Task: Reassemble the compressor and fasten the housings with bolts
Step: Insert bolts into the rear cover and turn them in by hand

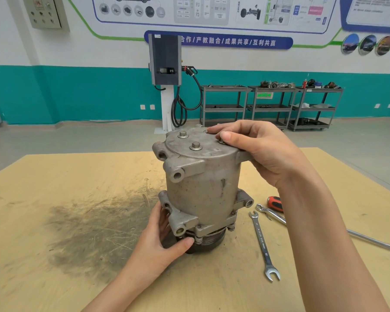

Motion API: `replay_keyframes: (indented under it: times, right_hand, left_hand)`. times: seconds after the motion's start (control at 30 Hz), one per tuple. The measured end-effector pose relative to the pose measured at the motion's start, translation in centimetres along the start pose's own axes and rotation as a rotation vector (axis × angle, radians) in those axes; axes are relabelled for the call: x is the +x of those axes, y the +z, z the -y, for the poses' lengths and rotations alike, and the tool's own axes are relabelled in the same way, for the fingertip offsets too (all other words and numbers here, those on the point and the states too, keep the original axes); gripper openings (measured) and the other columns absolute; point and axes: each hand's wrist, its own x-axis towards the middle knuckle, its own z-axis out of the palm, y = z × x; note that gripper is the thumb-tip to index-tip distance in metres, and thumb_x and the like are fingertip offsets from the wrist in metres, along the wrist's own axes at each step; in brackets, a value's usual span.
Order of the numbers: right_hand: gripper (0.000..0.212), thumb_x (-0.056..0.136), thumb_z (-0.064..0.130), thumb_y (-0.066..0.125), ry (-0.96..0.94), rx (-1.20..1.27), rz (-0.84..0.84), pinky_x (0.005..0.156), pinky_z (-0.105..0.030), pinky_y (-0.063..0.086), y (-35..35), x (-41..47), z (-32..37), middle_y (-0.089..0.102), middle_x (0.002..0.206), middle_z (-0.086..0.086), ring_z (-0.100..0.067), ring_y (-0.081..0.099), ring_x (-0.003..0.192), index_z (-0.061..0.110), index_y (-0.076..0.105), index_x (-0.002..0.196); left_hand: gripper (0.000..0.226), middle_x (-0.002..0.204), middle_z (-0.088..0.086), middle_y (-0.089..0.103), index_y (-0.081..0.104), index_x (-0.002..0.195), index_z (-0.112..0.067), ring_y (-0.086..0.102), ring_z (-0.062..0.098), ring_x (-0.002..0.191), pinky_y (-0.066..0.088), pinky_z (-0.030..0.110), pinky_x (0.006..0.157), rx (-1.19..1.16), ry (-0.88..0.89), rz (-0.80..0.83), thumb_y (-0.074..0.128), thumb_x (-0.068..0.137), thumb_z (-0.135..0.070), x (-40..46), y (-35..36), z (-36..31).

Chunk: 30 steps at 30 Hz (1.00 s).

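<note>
Compressor (203,188) upright on pulley end, mid-table, on plywood table top (54,278) just right of a dark grease stain (95,230). Housings stacked and seated; no visible gap at the joints from this side.

End cover (196,143) on top. Two hex bolts stand proud of it with washers: far one (182,134), near one (195,145). Both look only started, not run down, judging by head height.

Right hand (254,149) draped over far-right edge of cover, fingers curled down onto a third fastener position; thumb and forefinger appear to pinch or turn a bolt there, but the fingers hide it, so cannot say for sure.

Left hand (164,237) low on near-left side, fingers and thumb curled round the lower flange and pulley rim, steadying the body against twist.

Right of compressor, apart from it: open-ended spanner (262,244) lying near, combination wrench (271,213) beyond it, red-and-black handled tool (275,203) part hidden by right forearm. Long steel bar (374,242) running off to right.

Step in hand, by judgement: hand-starting cover bolts. Well along; assembly done, fastening begun.

Next calls for: all bolts finger-tight first, then spanner from right, tightened crosswise in stages, left hand bracing the base. Risk: cross-threading in the aluminium, or the tall body tipping under wrench load.
</note>
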Motion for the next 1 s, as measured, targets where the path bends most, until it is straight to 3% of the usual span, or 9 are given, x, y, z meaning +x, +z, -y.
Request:
replay_keyframes:
  times: [0.5,0.6,0.77,1.0]
  right_hand:
    - [0.003,0.084,0.011,0.069,-0.003,-0.007,-0.062,0.086,-0.027,0.051,0.06,0.06,-0.42,0.076,0.101,0.003,-0.011,0.068,0.103,0.011,0.072,0.082]
    - [0.005,0.084,0.012,0.069,0.004,-0.014,-0.059,0.087,-0.027,0.050,0.03,0.01,-0.36,0.076,0.102,0.003,-0.012,0.067,0.104,0.009,0.072,0.087]
    - [0.011,0.084,0.015,0.068,0.006,-0.024,-0.049,0.086,-0.026,0.051,0.04,-0.09,-0.30,0.075,0.102,0.005,-0.011,0.067,0.103,0.008,0.072,0.091]
    - [0.009,0.084,0.015,0.068,-0.011,-0.023,-0.048,0.092,-0.029,0.051,0.07,-0.09,-0.49,0.075,0.105,0.003,-0.012,0.066,0.106,0.009,0.072,0.090]
  left_hand:
    - [0.099,0.133,-0.031,0.054,0.029,0.139,-0.047,0.052,0.000,0.128,0.043,0.012,0.099,-0.008,0.022,-0.007,0.087,0.058,-0.048,0.14,-0.03,0.25]
    - [0.097,0.133,-0.032,0.054,0.030,0.139,-0.046,0.052,-0.001,0.128,0.043,0.011,0.098,-0.011,0.027,-0.006,0.086,0.060,-0.046,0.15,-0.04,0.23]
    - [0.102,0.135,-0.031,0.053,0.030,0.140,-0.048,0.050,0.000,0.130,0.042,0.014,0.103,-0.006,0.028,0.001,0.088,0.057,-0.060,0.14,-0.04,0.11]
    - [0.102,0.135,-0.031,0.053,0.029,0.142,-0.044,0.050,0.000,0.130,0.042,0.011,0.101,0.008,0.013,0.004,0.088,0.060,-0.058,0.16,-0.16,0.27]
